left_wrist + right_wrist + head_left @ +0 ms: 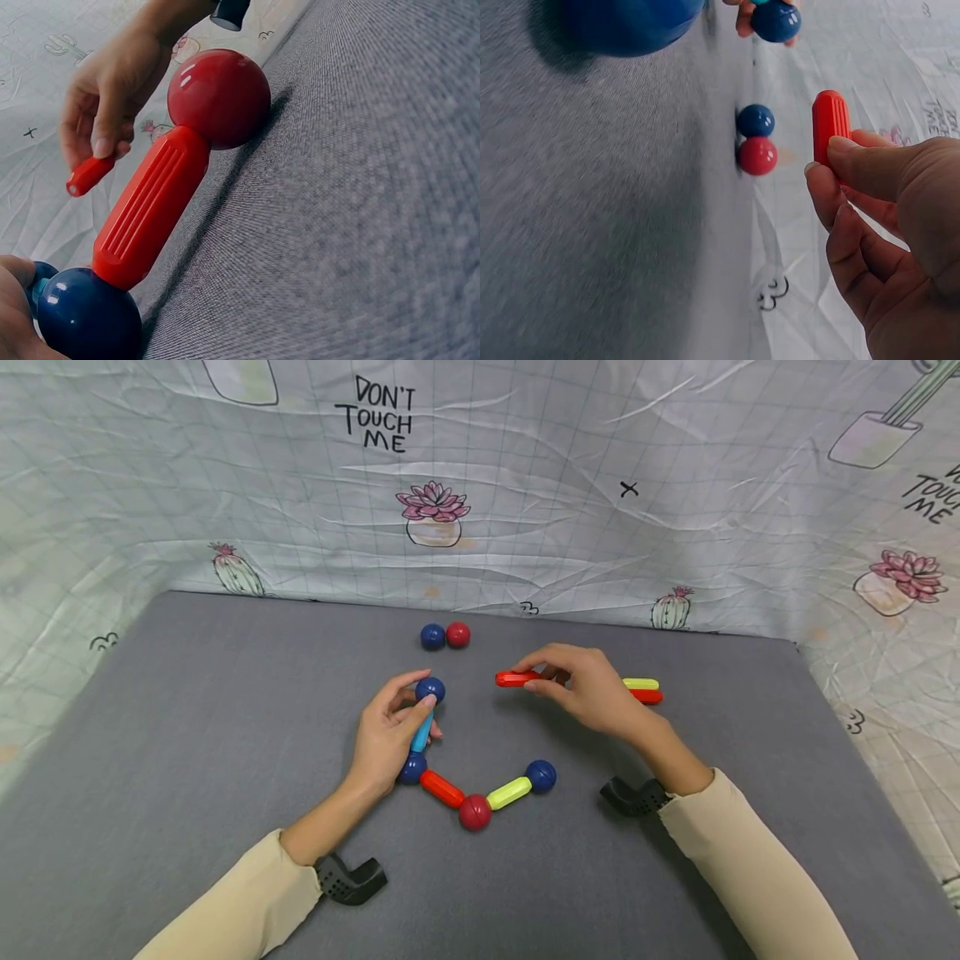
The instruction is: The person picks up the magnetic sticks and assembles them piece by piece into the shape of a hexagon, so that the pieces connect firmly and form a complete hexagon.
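Observation:
My left hand [386,731] pinches a dark blue ball [431,691] between thumb and fingers. A light blue rod [422,732] runs from that ball down to another blue ball [412,768]. From there a red rod [442,789] leads to a red ball [475,812], then a yellow-green rod [509,793] to a blue ball [541,776], making an open chain. Between thumb and fingertips of my right hand [588,689] is a loose red rod [829,124], held above the mat and apart from the chain.
At the back a blue ball [432,637] and a red ball [458,635] lie side by side. Beyond my right hand lie a yellow-green rod [642,683] and a red rod [647,697]. A printed cloth [525,527] rises behind the grey tabletop [225,710].

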`<state>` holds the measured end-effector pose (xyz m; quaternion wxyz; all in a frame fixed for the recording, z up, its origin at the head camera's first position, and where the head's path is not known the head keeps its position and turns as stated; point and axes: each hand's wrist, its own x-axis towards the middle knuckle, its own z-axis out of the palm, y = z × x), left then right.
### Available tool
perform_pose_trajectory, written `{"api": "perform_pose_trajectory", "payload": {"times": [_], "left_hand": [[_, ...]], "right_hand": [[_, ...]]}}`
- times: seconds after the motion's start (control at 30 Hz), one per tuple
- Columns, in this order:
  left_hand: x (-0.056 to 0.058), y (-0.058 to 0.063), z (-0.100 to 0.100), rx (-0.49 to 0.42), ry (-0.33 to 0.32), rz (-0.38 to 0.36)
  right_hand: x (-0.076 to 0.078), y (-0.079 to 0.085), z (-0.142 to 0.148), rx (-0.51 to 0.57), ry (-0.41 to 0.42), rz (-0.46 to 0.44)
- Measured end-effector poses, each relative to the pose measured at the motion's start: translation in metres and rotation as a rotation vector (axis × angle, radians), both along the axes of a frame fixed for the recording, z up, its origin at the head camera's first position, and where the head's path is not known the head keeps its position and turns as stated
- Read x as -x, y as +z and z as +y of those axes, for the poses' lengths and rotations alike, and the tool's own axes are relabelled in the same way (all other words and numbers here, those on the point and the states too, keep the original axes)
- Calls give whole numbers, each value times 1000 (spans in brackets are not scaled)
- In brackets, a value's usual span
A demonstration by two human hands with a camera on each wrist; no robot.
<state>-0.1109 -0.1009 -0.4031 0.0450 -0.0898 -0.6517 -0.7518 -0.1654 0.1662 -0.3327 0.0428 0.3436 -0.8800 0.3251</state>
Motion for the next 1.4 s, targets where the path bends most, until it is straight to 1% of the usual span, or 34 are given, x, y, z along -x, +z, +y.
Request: {"api": "perform_pose_trajectory", "payload": {"times": [0.2,0.57,0.93,1.13,1.4], "left_hand": [[1,0,1,5,-3,-1],[2,0,2,15,2,-10],[0,1,1,16,3,-27],[-1,1,1,25,0,-22],[-1,0,1,25,-3,-26]], "right_hand": [[5,3,-16,-31,22,-49],[10,2,-37,-41,73,-47],[13,1,-48,-70,97,-65],[14,0,-52,-79,117,-51],[14,0,-55,-71,130,-72]]}}
